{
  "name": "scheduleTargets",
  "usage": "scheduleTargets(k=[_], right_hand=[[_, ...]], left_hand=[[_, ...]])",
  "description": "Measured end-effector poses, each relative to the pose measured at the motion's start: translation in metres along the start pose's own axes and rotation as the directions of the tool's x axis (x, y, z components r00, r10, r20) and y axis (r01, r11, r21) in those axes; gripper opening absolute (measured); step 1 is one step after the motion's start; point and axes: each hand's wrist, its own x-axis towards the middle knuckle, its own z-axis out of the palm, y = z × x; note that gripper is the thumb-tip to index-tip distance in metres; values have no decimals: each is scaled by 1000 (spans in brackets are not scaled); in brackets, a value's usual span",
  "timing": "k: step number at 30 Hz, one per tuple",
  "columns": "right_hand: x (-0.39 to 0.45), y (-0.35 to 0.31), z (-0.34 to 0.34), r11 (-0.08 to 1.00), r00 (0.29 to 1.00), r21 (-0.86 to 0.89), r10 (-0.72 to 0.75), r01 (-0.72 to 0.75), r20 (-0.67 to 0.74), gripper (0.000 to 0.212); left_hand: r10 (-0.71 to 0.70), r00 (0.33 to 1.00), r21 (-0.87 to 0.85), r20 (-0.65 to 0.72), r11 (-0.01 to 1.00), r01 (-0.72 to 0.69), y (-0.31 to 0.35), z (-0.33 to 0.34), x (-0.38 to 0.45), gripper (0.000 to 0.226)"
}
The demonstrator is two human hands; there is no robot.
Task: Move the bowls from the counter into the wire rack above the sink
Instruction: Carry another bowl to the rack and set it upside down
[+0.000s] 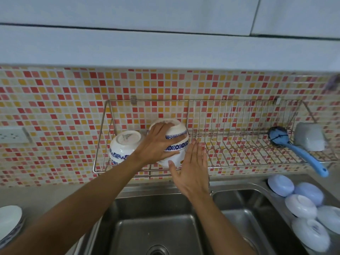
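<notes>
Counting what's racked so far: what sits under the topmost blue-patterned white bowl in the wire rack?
More upturned blue-patterned white bowls, nested as a stack under the top bowl; the left hand hides part, so the count is unclear.

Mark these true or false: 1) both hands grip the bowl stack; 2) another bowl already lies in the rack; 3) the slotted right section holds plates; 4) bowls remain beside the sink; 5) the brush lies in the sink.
1) False: the left hand lies on the bowl stack; the right hand is flat and open beside it.
2) True: a blue-patterned bowl lies in the wire rack.
3) False: no plates there.
4) True: pale bowls sit right of the sink.
5) False: the blue brush rests on the rack.
</notes>
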Motion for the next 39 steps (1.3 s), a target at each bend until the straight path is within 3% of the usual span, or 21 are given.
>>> scheduleTargets(k=[6, 10, 13, 17, 22, 27, 35, 39], right_hand=[[-1, 2, 3, 999, 998, 2, -45, 45, -48, 72], [-1, 3, 6, 998, 996, -10, -65, 65, -55, 69], [-1, 5, 9, 997, 993, -30, -76, 74, -87, 65], [-4, 6, 12, 995, 990, -56, -92, 87, -104, 62], [-30, 4, 20, 994, 987, -50, -101, 95, -128, 58], [-57, 8, 28, 987, 979, -22, -163, 161, -119, 54], [-57, 7, 19, 986, 980, -30, -166, 164, -109, 53], [-57, 5, 15, 988, 984, 7, -152, 154, -97, 56]], left_hand=[[71, 997, -86, 41, 994, -67, 7, 7, -9, 62], [-44, 994, -219, 103, 973, 66, 4, 10, -11, 87], [-65, 989, -259, 130, 961, 97, 0, 13, -11, 94], [-91, 984, -351, 155, 926, 141, -1, 11, -13, 91], [-168, 977, -498, 128, 841, 210, 0, 7, -26, 61], [-251, 961, -510, 115, 815, 274, 6, 9, -31, 52], [-275, 927, -512, 254, 775, 370, 19, 8, -17, 55], [-331, 915, -335, 232, 855, 395, 26, 0, -29, 59]])
